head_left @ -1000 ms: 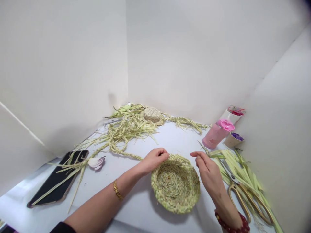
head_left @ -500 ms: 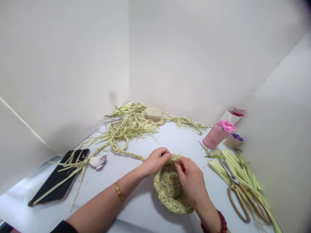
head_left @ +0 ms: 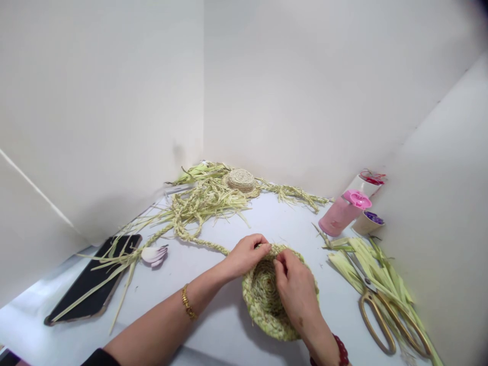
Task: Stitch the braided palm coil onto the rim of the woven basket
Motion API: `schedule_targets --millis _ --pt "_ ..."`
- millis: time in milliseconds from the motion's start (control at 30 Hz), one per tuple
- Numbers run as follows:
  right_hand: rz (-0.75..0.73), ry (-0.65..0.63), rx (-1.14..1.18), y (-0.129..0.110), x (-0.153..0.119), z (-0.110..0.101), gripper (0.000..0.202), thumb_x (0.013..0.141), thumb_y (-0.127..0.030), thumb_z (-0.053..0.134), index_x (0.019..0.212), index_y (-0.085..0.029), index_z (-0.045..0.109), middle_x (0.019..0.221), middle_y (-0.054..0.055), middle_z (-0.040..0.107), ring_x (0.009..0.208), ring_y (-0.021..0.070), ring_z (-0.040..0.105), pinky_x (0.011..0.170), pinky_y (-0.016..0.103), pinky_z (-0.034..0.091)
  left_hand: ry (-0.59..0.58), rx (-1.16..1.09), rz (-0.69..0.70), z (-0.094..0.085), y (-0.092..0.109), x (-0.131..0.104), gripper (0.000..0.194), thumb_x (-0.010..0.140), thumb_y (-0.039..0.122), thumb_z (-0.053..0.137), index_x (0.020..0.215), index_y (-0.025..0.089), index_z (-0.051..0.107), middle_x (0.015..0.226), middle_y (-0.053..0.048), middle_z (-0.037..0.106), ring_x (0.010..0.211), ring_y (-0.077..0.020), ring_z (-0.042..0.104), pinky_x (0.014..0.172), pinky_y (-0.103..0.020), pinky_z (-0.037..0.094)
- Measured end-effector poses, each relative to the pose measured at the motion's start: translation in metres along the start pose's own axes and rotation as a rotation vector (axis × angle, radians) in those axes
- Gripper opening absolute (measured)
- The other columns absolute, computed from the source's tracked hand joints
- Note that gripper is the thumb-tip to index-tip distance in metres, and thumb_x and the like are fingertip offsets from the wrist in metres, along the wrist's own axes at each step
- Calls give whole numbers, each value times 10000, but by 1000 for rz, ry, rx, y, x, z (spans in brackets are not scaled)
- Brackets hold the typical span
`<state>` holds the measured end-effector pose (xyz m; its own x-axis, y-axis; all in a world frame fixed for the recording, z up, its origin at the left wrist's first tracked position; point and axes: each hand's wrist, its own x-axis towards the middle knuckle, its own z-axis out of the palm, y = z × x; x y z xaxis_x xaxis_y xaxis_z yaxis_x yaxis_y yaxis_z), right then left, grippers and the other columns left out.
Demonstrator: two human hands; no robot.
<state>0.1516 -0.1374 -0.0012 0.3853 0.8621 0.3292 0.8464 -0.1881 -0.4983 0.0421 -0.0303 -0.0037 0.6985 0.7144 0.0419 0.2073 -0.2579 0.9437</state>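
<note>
A round woven straw basket (head_left: pixel 263 317), made of coiled green-yellow braid, sits on the white table with its hollow facing up. My left hand (head_left: pixel 249 254) grips its far rim between thumb and fingers. Just to the right, my right hand (head_left: pixel 295 279) is closed in a pinch over the inner side of that rim; whatever lies between its fingertips is too small to make out. From the rim near my left hand, a long straw braid (head_left: pixel 208 244) runs back to the left.
A straw heap (head_left: pixel 209 198) and a small straw hat (head_left: pixel 241 179) lie at the back. On the left are a black phone (head_left: pixel 87 284) and a whitish shell-like clip (head_left: pixel 154 255). Gold-handled scissors (head_left: pixel 375 317) rest on husks (head_left: pixel 366 259) at right, near a pink bottle (head_left: pixel 343 213) and paper cup (head_left: pixel 366 223).
My right hand has shifted slightly left and inward over the basket, uncovering more of its right rim. My left hand keeps its grip on the far rim.
</note>
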Motion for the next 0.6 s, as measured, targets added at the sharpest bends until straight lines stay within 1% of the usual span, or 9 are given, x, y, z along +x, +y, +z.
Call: schedule_targets --millis 333,433,500,600 --pt "11 20 28 -1 3 4 140 835 -205 418 708 -215 474 642 3 572 588 167 509 569 264 315 3 -56 -7 2 -2 1 179 736 287 438 672 145 527 642 32 458 630 -108 389 568 -210 310" --pt "14 -1 58 1 2 5 136 848 -227 430 728 -212 493 662 1 583 602 164 517 585 262 329 2 -54 -10 2 -3 1 178 734 286 433 669 146 520 652 28 468 639 -110 397 575 -212 317" --pt "-3 -27 61 3 1 3 129 852 -240 442 743 -214 507 686 1 588 628 164 520 606 263 340 12 -58 -13 2 -3 1 174 732 288 433 671 147 515 658 28 475 643 -112 401 585 -214 325" --pt "-44 -33 1 6 -2 1 123 843 -224 452 732 -209 503 753 18 594 699 174 525 645 271 347 27 -77 -23 2 -3 1 172 732 293 435 683 150 518 652 34 468 637 -110 393 590 -215 325"
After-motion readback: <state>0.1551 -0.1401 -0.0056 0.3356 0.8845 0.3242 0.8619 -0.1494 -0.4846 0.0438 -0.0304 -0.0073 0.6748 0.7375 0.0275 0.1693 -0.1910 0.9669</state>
